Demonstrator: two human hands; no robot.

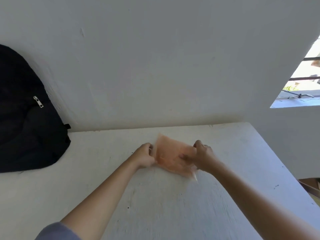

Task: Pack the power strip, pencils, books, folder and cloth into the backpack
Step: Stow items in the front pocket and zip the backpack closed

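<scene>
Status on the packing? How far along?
Likely near the end: the table shows no other items, and the backpack bulges, though its inside is hidden. In hand: left hand and right hand grip the orange cloth. Left: cloth into the backpack.

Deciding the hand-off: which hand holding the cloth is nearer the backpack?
The left hand, gripping the cloth by its left edge, on the side toward the backpack.

Cloth [173, 156] blurred, edges unclear; backpack [26, 118] cut off at left edge
</scene>
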